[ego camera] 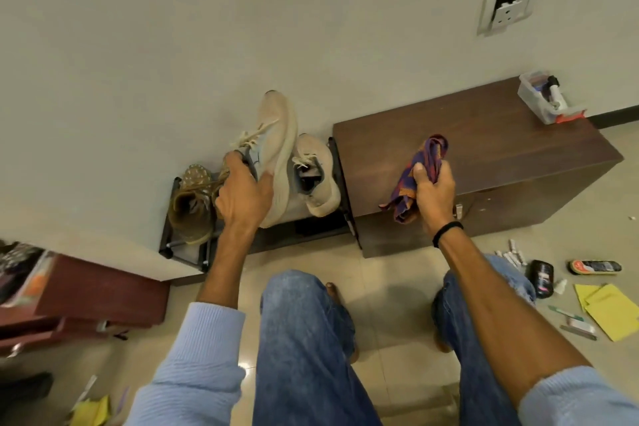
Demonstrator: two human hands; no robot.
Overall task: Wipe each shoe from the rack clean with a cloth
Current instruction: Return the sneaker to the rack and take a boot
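Observation:
My left hand (243, 195) grips a beige knit sneaker (278, 145) by its collar, toe pointing up toward the wall, above the low black shoe rack (169, 218). Its matching sneaker (318, 176) rests on the rack to the right. An olive-brown laced shoe (192, 201) sits at the rack's left end. My right hand (434, 192) is closed around a crumpled purple and orange checked cloth (420, 169), held in front of the brown cabinet, apart from the sneaker.
A dark brown low cabinet (484, 149) stands right of the rack, with a clear plastic box (544, 98) on its far corner. Shoe polish tins (594, 267), a black bottle (542, 278) and yellow cloths (608, 309) lie on the tiled floor at right. A reddish drawer unit (93, 290) stands at left.

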